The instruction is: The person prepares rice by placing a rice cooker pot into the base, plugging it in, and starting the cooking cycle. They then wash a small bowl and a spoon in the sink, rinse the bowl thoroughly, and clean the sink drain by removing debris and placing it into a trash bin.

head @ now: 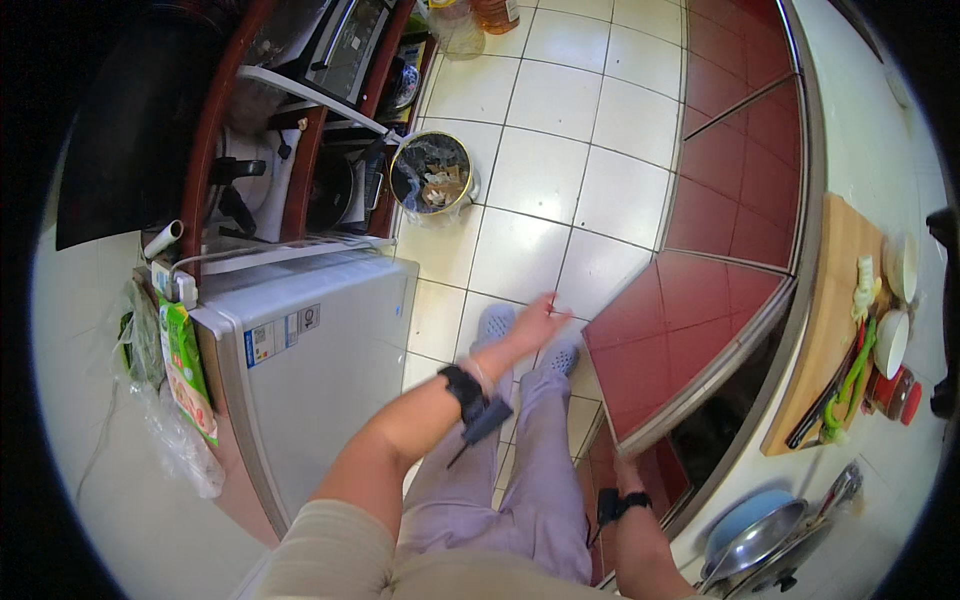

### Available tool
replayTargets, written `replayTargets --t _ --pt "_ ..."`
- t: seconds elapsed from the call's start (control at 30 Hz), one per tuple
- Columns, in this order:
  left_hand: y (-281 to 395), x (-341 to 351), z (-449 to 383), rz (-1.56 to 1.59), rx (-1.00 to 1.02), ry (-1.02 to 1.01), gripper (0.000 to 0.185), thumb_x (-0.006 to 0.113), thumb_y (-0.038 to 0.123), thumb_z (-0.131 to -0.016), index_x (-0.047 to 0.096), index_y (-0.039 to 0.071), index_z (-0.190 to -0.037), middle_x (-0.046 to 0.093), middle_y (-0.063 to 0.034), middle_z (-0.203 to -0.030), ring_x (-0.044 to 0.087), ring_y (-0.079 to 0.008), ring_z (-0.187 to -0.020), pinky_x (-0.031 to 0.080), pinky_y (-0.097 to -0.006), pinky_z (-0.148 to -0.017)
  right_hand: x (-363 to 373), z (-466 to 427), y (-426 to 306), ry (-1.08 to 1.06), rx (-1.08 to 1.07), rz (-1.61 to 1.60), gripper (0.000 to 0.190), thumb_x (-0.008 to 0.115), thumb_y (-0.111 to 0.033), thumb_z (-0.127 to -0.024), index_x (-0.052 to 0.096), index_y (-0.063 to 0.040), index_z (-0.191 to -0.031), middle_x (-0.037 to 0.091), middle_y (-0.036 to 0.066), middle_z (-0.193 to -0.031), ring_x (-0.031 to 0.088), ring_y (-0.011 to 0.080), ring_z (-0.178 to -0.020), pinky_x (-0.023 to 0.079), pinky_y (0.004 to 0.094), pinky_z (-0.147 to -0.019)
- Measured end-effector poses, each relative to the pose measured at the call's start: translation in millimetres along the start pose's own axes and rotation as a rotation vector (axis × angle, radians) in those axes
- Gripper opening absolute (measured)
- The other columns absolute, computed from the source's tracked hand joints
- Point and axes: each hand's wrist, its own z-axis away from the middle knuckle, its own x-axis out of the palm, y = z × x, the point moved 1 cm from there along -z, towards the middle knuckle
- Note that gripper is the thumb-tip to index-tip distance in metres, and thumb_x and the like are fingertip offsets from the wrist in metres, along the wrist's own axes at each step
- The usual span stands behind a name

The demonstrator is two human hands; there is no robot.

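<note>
My left hand, blurred, reaches over the tiled floor above my slippers, fingers apart and nothing visible in it. On the right, my right hand is at the lower corner of a red cabinet door, which stands swung out from the counter. The door's edge hides its fingers, so its grip cannot be told. A dark cabinet interior shows behind the door. Both wrists wear black straps with small devices.
A wooden cutting board with green peppers lies on the right counter, near white bowls, a red-lidded jar and a metal pan. A lined trash bin stands by the left shelves, beyond a white refrigerator.
</note>
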Motion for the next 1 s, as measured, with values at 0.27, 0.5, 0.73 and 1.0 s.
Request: replayTargets --t 0.27,0.5,0.73,1.0 --pt "-234.0 -186.2 -218.2 0.393 -0.251 0.396 0.03 0.051 0.031 -0.091 0.057 0.002 -0.086 0.061 -0.0072 -0.072 0.06 -0.0184 -0.057 0.046 -0.0301 -0.048 -10.2 52.6 54.0 0.138 0.314 0.228 0.03 0.058 -0.017 -0.089 0.055 -0.004 -0.115 0.063 0.008 -0.089 0.062 0.0168 -0.066 0.054 0.0333 -0.057" --pt "-279.8 -246.7 -282.8 0.812 -0.45 0.719 0.031 0.059 0.03 -0.088 0.059 0.0 -0.081 0.064 -0.0132 -0.081 0.062 -0.0236 -0.058 0.051 -0.0321 -0.046 90.0 48.4 1.7 0.066 0.413 0.262 0.032 0.054 -0.018 -0.093 0.05 -0.001 -0.12 0.061 0.012 -0.097 0.064 0.0189 -0.076 0.054 0.0328 -0.063" --pt "-342.4 -240.4 -299.1 0.604 -0.18 0.841 0.018 0.065 0.014 -0.083 0.057 -0.002 -0.088 0.063 -0.0174 -0.081 0.063 -0.0287 -0.06 0.054 -0.0363 -0.046 125.5 41.9 -52.3 0.07 0.236 0.173 0.031 0.052 -0.015 -0.093 0.05 -0.002 -0.121 0.059 0.01 -0.103 0.063 0.0189 -0.077 0.053 0.0336 -0.064" --pt "-312.2 -253.0 -266.0 0.253 -0.376 0.916 0.024 0.066 0.018 -0.071 0.062 0.0 -0.086 0.065 -0.0192 -0.079 0.064 -0.0355 -0.071 0.05 -0.0434 -0.065 98.6 56.8 -33.3 0.061 0.007 0.209 0.029 0.056 -0.012 -0.089 0.055 0.0 -0.115 0.062 0.007 -0.097 0.06 0.0158 -0.083 0.05 0.0286 -0.07"
